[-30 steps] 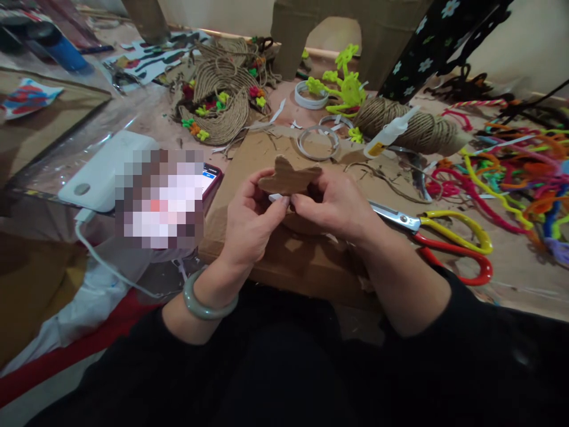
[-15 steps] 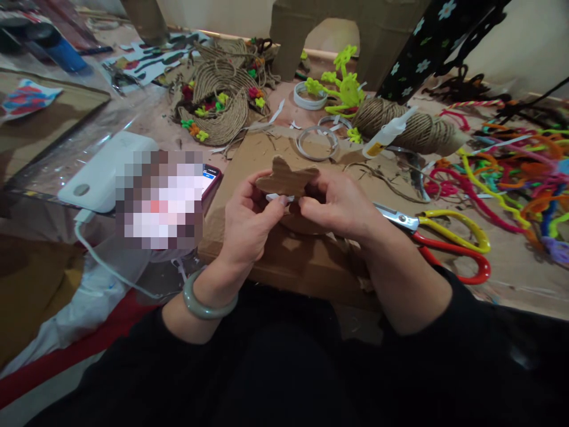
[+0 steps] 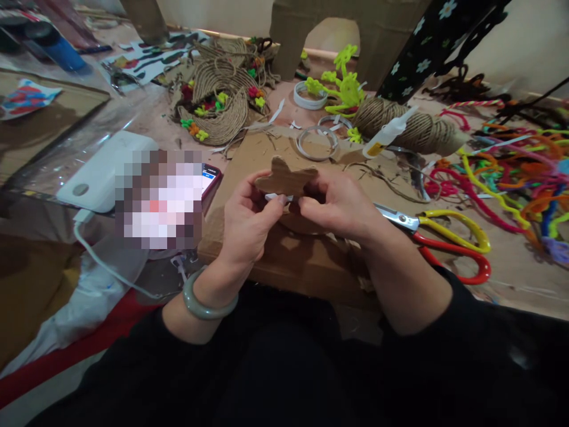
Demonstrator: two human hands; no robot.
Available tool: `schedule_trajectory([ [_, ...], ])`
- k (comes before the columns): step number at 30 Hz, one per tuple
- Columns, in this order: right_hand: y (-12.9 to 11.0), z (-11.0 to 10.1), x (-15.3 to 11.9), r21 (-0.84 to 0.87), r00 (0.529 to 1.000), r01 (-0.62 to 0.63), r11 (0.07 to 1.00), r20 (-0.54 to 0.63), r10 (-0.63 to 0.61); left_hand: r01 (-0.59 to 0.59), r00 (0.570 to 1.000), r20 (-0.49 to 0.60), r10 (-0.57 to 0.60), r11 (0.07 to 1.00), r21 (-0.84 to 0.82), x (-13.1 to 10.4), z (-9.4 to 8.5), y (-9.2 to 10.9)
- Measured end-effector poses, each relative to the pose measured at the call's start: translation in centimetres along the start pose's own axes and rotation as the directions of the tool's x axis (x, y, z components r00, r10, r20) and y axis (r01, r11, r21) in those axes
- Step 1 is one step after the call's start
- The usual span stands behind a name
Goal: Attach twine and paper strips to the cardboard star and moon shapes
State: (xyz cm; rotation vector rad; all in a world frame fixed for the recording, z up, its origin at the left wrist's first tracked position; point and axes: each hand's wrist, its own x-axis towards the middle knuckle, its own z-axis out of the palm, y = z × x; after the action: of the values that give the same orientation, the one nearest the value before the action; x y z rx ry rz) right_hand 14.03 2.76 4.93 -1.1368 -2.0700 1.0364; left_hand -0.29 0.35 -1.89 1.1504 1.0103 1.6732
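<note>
White, block-shaped power bank with rounded corners (image 3: 106, 172): lies at left, a white cable plugged into its near end. Just to its right is a phone in a dark red case (image 3: 208, 179), its lit screen mostly pixelated. Beyond the phone sits a coiled brown twine piece with small coloured flowers (image 3: 222, 104). A pale green, smooth ring bangle (image 3: 208, 301) circles my left wrist. My left hand (image 3: 249, 219), fingers curled and nearly closed, pinches the left side of a brown, lobed piece of corrugated cardboard (image 3: 287, 176), held raised above a flat brown cardboard slab (image 3: 262, 148). A small white scrap (image 3: 274, 197) shows by my left thumb; what fixes it there I cannot tell. My right hand (image 3: 340, 204), likewise curled nearly closed, grips the lobed piece's right side; its fingertips are partly hidden. Farther right: a white glue bottle with a narrow nozzle (image 3: 384, 137), tilted against a thick roll of brown twine (image 3: 413, 127); metal scissors with yellow and red handles (image 3: 402, 218), partly behind my forearm; multicoloured fuzzy stems (image 3: 528, 204), tangled.
</note>
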Motion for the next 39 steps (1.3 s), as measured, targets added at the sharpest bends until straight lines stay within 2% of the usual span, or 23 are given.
schedule_trajectory([
  [4,-0.2,-0.5,0.0,0.031,1.000,-0.018,0.999,-0.002,0.019,0.028,1.000,0.014,-0.028,0.999,-0.044,0.1,0.1,0.2],
  [9,0.2,-0.9,0.0,0.041,0.995,-0.041,0.998,-0.086,0.044,0.113,0.988,0.113,-0.104,0.990,-0.080,0.2,-0.2,0.6],
  [15,-0.2,-1.0,-0.1,0.005,0.998,-0.056,0.998,0.025,0.056,0.139,0.983,0.129,-0.126,0.986,-0.095,0.3,-0.8,0.6],
  [19,-0.5,-1.0,-0.1,-0.076,0.999,-0.047,0.996,0.005,0.047,0.078,0.996,0.057,-0.073,0.993,-0.086,0.2,-0.5,0.2],
  [22,-0.6,-0.9,-0.2,-0.132,0.992,-0.084,0.988,-0.103,0.070,-0.024,0.999,-0.036,0.022,0.999,-0.040,0.0,-0.3,0.2],
  [25,-0.6,-0.7,-0.3,-0.182,0.973,-0.092,0.979,-0.228,0.050,-0.120,0.983,-0.131,0.129,0.990,0.075,-0.3,-0.2,0.5],
  [28,-0.6,-0.5,-0.4,-0.254,0.963,-0.074,0.965,-0.270,0.002,-0.139,0.982,-0.105,0.155,0.980,0.145,-0.7,-0.2,0.8],
  [32,-0.7,-0.2,-0.5,-0.323,0.976,-0.056,0.945,-0.216,-0.017,-0.097,0.995,-0.006,0.099,0.985,0.139,-0.9,0.1,1.0],
  [39,-0.6,-0.1,-0.5,-0.316,0.992,-0.008,0.949,-0.123,-0.033,-0.053,0.998,0.022,0.051,0.991,0.120,-0.7,0.0,1.0],
])
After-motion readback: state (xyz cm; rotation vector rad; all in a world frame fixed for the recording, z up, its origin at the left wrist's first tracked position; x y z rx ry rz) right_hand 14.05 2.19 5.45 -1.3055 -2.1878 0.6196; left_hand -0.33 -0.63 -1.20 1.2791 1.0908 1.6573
